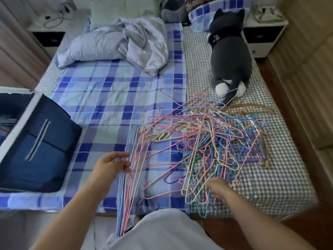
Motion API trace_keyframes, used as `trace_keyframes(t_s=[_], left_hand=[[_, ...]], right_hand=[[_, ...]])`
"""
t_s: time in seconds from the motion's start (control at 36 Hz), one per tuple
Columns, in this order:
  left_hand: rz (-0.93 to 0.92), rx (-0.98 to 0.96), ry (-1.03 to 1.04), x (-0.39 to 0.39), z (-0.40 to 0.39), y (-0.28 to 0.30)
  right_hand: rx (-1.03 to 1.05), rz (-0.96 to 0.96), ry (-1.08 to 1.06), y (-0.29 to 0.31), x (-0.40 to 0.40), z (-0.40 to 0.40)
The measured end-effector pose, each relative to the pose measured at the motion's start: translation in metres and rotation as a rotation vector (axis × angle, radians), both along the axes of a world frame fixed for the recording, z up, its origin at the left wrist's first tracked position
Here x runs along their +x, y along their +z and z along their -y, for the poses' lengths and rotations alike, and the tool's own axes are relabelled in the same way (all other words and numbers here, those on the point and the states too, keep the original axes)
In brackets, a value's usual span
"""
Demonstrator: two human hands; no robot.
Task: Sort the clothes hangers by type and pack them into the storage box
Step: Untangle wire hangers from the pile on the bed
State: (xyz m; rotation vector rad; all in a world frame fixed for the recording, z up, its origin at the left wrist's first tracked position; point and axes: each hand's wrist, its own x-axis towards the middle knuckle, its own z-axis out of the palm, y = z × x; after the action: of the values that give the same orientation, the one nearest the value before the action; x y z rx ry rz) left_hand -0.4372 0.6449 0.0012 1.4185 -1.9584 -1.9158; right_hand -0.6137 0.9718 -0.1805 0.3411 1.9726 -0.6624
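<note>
A tangled heap of thin coloured hangers (212,141), pink, blue, green and purple, lies on the bed in front of me, with beige hangers (162,137) mixed in. My left hand (111,165) grips a stacked bundle of pink and blue wire hangers (131,177) that stands on edge at the heap's left side. At the heap's near edge my right hand (219,188) has its fingers curled among green and pink hangers (196,193). The dark blue storage box (39,147) sits at the left on the bed, its lid open and some hangers inside.
The bed (111,98) carries a blue plaid sheet and a grey checked one. A crumpled quilt (117,42) lies at the head, a grey plush cat (230,56) at the right. White nightstands (261,37) flank the bed. A wardrobe wall runs along the right.
</note>
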Motion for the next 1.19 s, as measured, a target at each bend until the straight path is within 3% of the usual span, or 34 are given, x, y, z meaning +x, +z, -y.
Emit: trace_keyframes(t_s=[0.17,0.5,0.72,0.97,1.19], left_hand=[[0.022,-0.038,0.036,0.008,-0.008,-0.002],[0.108,-0.055,0.07,0.032,-0.022,-0.004],[0.052,-0.015,0.102,0.021,-0.025,0.01],[-0.165,-0.017,0.092,-0.034,-0.019,0.043],[-0.336,0.073,0.065,-0.091,-0.031,0.07]], right_hand=[[-0.086,-0.087,-0.015,0.006,0.007,0.036],[0.036,-0.171,-0.072,-0.024,0.0,0.035],[-0.123,-0.547,-0.244,0.009,0.031,0.035],[-0.451,-0.745,0.093,0.09,0.052,0.063],[-0.614,-0.657,0.391,0.144,0.055,0.112]])
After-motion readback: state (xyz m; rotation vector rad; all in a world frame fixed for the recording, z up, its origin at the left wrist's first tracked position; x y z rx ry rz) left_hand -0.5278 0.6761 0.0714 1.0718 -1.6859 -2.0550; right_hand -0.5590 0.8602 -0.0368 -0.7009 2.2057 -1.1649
